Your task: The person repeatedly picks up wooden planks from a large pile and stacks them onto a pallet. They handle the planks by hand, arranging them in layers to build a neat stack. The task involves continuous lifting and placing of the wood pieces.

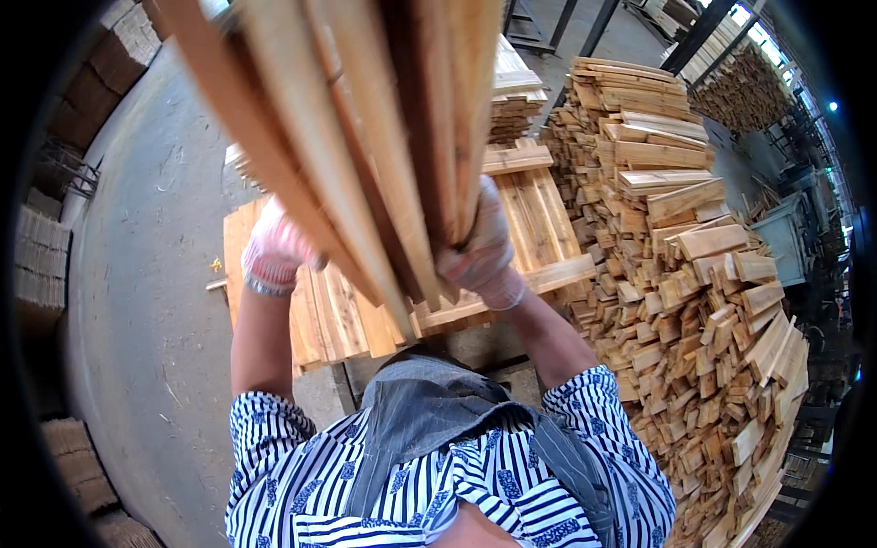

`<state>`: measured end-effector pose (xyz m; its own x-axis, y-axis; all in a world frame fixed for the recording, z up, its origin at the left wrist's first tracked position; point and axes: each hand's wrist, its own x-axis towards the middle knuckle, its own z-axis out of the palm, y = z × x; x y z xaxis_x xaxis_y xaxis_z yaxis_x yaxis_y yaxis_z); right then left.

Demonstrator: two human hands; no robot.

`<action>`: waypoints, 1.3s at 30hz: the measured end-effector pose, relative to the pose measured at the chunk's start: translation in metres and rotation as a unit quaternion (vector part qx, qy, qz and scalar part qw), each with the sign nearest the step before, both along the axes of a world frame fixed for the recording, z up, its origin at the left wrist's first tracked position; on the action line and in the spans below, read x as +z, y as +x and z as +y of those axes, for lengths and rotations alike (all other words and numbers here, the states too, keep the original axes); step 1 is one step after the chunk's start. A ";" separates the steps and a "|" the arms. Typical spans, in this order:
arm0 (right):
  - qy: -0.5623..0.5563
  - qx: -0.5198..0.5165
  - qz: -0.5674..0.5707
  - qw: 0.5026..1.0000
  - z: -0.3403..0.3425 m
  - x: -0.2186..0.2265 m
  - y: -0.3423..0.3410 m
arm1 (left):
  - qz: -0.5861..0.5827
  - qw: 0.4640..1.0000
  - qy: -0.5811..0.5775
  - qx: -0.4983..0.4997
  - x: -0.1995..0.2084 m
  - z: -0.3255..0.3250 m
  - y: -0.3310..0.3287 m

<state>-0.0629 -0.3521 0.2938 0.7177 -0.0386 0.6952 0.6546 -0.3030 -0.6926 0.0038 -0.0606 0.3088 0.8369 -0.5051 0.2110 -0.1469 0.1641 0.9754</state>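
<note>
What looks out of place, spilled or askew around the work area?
The held boards have uneven lower ends. The wood pile at right looks askew: its pieces lie jumbled at mixed angles. Small yellowish scraps lie loose on the grey floor at left, as if spilled.

A bed of side-by-side planks [541,215] carries a near crosswise board [553,275] and a far crosswise board [519,161]
</note>
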 end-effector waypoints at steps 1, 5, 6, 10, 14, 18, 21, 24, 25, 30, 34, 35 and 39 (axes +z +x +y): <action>-0.008 -0.005 -0.005 1.000 0.008 -0.008 0.003 | -0.010 0.999 0.035 0.016 -0.010 0.022 -0.004; 0.038 0.029 0.053 0.997 0.051 -0.076 0.011 | -0.016 0.979 0.186 0.085 -0.006 0.044 -0.039; 0.053 0.037 0.103 0.993 0.067 -0.108 0.016 | 0.013 0.971 0.227 0.081 -0.012 0.047 -0.042; -0.025 0.108 0.180 0.977 0.097 -0.145 0.040 | 0.082 0.983 0.082 0.140 -0.068 0.049 -0.062; -0.097 0.074 0.272 0.955 0.074 -0.148 0.052 | 0.155 0.970 0.143 0.125 -0.085 0.046 -0.033; -0.283 0.017 0.487 0.826 0.093 -0.034 0.047 | 0.197 0.962 -0.025 0.187 -0.051 0.050 -0.044; -0.288 -0.010 0.510 0.810 0.088 -0.028 0.055 | 0.279 0.928 -0.040 0.243 -0.044 0.032 -0.036; -0.314 -0.011 0.557 0.769 0.084 -0.071 0.063 | 0.354 0.882 0.059 0.305 -0.094 0.051 -0.023; -0.329 0.011 0.601 0.729 0.082 -0.073 0.064 | 0.349 0.882 0.067 0.311 -0.107 0.054 -0.024; -0.277 -0.076 0.615 0.735 0.079 -0.162 0.048 | 0.353 0.752 0.407 0.380 -0.171 0.043 -0.019; -0.097 -0.045 0.563 0.819 0.032 -0.204 0.039 | 0.334 0.722 0.491 0.356 -0.199 0.039 -0.015; -0.048 0.013 0.580 0.813 0.025 -0.187 0.037 | 0.325 0.726 0.485 0.364 -0.224 0.066 -0.023; 0.212 0.098 0.607 0.760 -0.032 -0.193 0.047 | 0.354 0.696 0.544 0.308 -0.195 0.042 -0.014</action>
